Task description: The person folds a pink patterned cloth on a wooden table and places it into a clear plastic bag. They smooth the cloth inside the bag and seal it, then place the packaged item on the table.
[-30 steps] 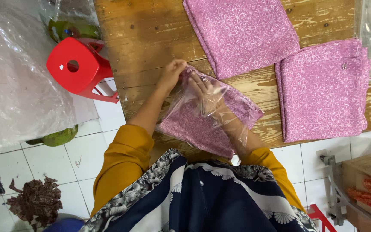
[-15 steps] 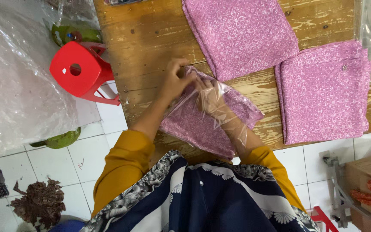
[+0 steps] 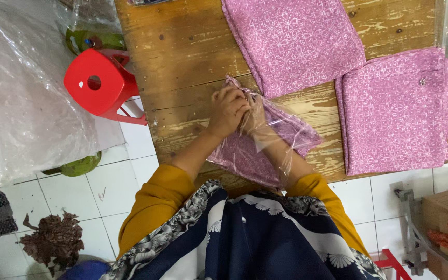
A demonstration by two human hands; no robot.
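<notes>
Centre of frame: left hand (image 3: 227,110) closed in a fist-like grip on the far corner of a folded pink cloth (image 3: 250,155) that sits partly inside a clear plastic bag (image 3: 286,136), at the near edge of the wooden surface (image 3: 182,67); right hand (image 3: 255,118) just beside it, fingers curled and pinching the same corner, forearm sheathed by the bag. Two more folded pink cloths lie flat, one upper centre (image 3: 294,41), one at right (image 3: 395,109). Red stool (image 3: 98,85) stands on the tiled floor (image 3: 110,192) at left.
</notes>
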